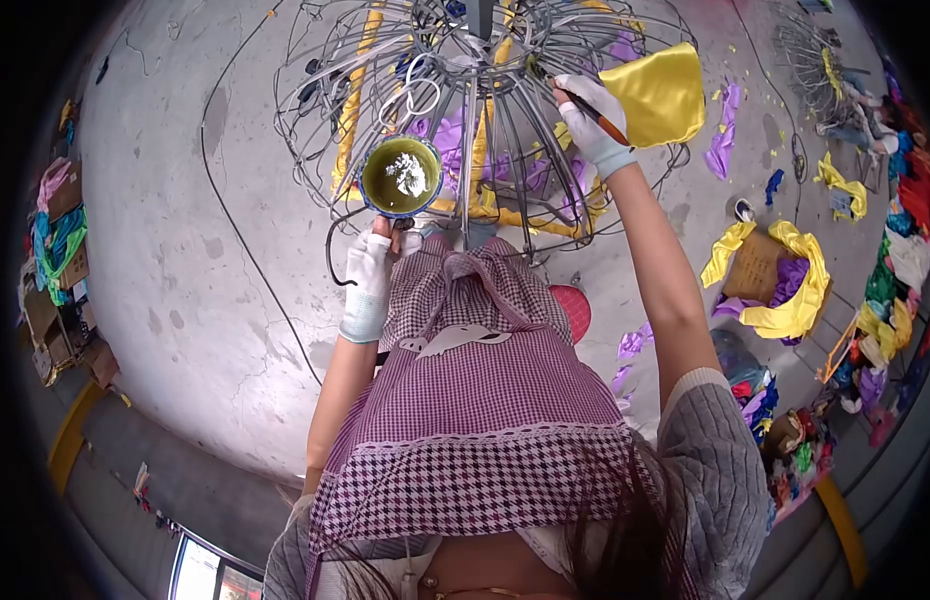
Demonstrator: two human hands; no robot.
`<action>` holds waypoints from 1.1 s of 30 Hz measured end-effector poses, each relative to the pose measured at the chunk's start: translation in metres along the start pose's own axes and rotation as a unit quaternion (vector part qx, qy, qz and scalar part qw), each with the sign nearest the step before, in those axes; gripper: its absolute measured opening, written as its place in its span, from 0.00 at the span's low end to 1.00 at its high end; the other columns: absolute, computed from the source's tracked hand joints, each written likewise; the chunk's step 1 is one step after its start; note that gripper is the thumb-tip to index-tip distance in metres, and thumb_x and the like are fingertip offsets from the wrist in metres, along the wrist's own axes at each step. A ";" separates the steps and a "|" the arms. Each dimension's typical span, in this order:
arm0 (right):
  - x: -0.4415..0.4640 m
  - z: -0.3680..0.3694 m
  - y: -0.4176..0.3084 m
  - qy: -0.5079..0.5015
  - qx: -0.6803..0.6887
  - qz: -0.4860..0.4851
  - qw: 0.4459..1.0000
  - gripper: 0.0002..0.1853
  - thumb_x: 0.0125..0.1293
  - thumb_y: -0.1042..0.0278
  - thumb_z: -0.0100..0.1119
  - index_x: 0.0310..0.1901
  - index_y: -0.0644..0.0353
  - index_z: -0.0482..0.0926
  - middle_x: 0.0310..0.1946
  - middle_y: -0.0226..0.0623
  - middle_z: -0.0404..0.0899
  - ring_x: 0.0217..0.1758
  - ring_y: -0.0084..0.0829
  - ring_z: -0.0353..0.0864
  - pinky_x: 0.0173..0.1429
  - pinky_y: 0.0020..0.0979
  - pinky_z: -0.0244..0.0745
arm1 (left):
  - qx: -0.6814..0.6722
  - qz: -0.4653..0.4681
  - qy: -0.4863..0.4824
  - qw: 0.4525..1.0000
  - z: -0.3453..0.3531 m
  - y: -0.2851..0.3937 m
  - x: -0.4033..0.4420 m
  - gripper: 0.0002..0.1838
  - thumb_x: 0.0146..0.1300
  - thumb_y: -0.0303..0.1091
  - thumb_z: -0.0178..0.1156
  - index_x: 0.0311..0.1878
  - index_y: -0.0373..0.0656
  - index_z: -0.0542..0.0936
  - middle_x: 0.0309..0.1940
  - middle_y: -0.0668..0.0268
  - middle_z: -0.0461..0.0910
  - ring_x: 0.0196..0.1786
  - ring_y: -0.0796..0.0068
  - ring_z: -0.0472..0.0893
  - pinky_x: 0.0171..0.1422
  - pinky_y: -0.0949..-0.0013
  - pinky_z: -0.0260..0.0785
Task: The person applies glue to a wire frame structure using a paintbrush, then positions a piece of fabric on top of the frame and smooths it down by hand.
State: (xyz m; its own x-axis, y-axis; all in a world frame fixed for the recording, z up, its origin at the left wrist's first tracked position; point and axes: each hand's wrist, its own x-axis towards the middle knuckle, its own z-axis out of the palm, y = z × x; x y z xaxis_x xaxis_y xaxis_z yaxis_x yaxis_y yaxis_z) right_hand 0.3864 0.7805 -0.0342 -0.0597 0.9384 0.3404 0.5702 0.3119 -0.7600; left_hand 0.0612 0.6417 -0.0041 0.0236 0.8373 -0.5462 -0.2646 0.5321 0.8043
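My left hand (pixel 368 268), in a white fingertip-less glove, is closed on a cup (pixel 390 188) with a blue outer rim. Inside the cup is a yellow-green liquid or coating with white glare on it. My right hand (pixel 595 118), gloved the same way, grips a slim brush (pixel 607 127) with a dark and brown handle. Its tip points to the upper left and touches or nearly touches the wire frame (pixel 500 75) of grey rods. A shiny yellow cloth (pixel 660 95) hangs on the frame just right of that hand. Purple cloth (pixel 445 140) shows among the rods.
A cardboard box (pixel 753 262) draped with yellow cloth stands on the floor at right. Purple scraps (pixel 725 130) lie nearby. Piles of coloured fabric (pixel 900 235) line the right edge. A dark cable (pixel 235 220) runs across the floor at left. Another person (pixel 865 115) is at far right.
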 end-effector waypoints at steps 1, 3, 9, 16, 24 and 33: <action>0.002 -0.001 -0.001 0.001 -0.001 0.000 1.000 0.10 0.55 0.75 0.60 0.40 0.62 0.80 0.35 0.34 0.83 0.34 0.33 0.79 0.41 0.26 0.73 | 0.000 0.001 -0.002 1.000 0.001 0.001 0.002 0.17 0.71 0.48 0.48 0.31 0.46 0.70 0.23 0.72 0.65 0.30 0.78 0.72 0.44 0.70 0.69; 0.005 -0.004 -0.006 -0.001 -0.032 -0.023 0.999 0.10 0.55 0.75 0.60 0.40 0.62 0.80 0.35 0.34 0.83 0.34 0.33 0.79 0.41 0.26 0.73 | 0.005 0.004 -0.004 1.000 0.002 0.004 0.003 0.17 0.71 0.48 0.48 0.31 0.47 0.70 0.23 0.72 0.65 0.30 0.77 0.73 0.44 0.70 0.68; -0.004 -0.013 -0.010 -0.001 -0.050 -0.034 0.998 0.10 0.56 0.74 0.60 0.41 0.63 0.80 0.34 0.34 0.83 0.34 0.31 0.79 0.40 0.26 0.73 | -0.009 0.001 -0.018 1.000 0.006 0.006 0.000 0.16 0.71 0.48 0.48 0.32 0.47 0.70 0.23 0.72 0.65 0.31 0.77 0.73 0.43 0.71 0.67; 0.004 -0.016 -0.027 -0.033 -0.032 -0.080 0.996 0.08 0.57 0.75 0.60 0.39 0.65 0.80 0.30 0.34 0.81 0.30 0.28 0.79 0.35 0.25 0.73 | -0.011 -0.004 -0.008 1.000 0.011 0.007 -0.001 0.16 0.71 0.49 0.48 0.32 0.48 0.70 0.24 0.72 0.65 0.31 0.77 0.73 0.42 0.72 0.66; 0.002 0.025 -0.052 0.078 0.177 0.166 0.967 0.05 0.61 0.73 0.59 0.36 0.66 0.78 0.24 0.33 0.79 0.20 0.21 0.75 0.27 0.20 0.71 | -0.040 -0.001 -0.005 0.999 0.011 0.006 -0.003 0.15 0.70 0.48 0.49 0.35 0.47 0.71 0.23 0.72 0.65 0.29 0.78 0.72 0.42 0.72 0.67; 0.026 0.023 -0.075 0.041 0.074 0.143 0.986 0.07 0.63 0.71 0.58 0.37 0.67 0.78 0.23 0.32 0.79 0.19 0.21 0.75 0.26 0.19 0.70 | -0.061 0.008 0.024 0.998 -0.002 0.000 -0.006 0.15 0.71 0.44 0.48 0.30 0.46 0.72 0.22 0.72 0.67 0.27 0.81 0.71 0.37 0.78 0.65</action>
State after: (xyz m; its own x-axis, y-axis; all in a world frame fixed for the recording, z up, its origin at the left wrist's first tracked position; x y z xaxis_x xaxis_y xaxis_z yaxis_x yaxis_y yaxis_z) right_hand 0.3231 0.7851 0.0195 0.1570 0.9777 0.1393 0.4281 0.0597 -0.9018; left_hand 0.0590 0.6368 -0.0015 -0.0270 0.8371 -0.5463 -0.3794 0.4971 0.7804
